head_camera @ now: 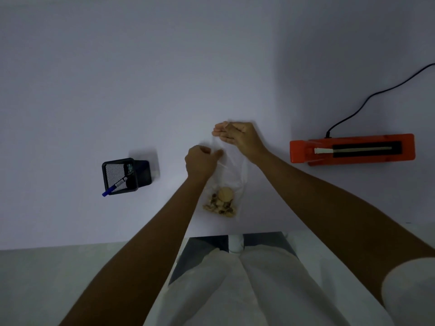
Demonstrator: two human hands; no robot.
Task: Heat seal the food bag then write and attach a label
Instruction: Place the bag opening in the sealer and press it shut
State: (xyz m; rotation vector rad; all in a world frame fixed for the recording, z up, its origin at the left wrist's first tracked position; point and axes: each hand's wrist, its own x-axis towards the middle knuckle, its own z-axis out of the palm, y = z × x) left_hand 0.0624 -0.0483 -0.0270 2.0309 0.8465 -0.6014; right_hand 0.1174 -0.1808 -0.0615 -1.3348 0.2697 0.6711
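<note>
1. Setting. A white table [141, 90] seen from above. The clear food bag [231, 175] lies at its near-centre, close to the front edge, with its mouth pointing away from the person. The snacks [221, 203] are gathered at the closed bottom end, nearest the person.

2. Hands. The left hand [200, 161] is curled, its fingertips pinching the left side of the bag's upper film. The right hand [237, 136] is loosely closed at the far end, pinching the bag's mouth between thumb and fingers. Together they draw the empty upper part of the bag out flat. The film is nearly invisible, so the exact grip points cannot be made out.

3. Tools. The orange heat sealer [352, 149] sits well apart to the right, its power cord [367, 97] trailing off to the far right. A black mesh pen holder [121, 176] with a blue marker [115, 185] stands well apart to the left. No label can be seen.

4. Step in hand. By the layout, this is preparation for sealing: smoothing and closing the open end. Sealing, writing and labelling are not yet done.

5. Next move. The bag should be carried right with both hands, mouth kept flat and wrinkle-free, and laid across the sealer's strip with the contents clear of it.
</note>
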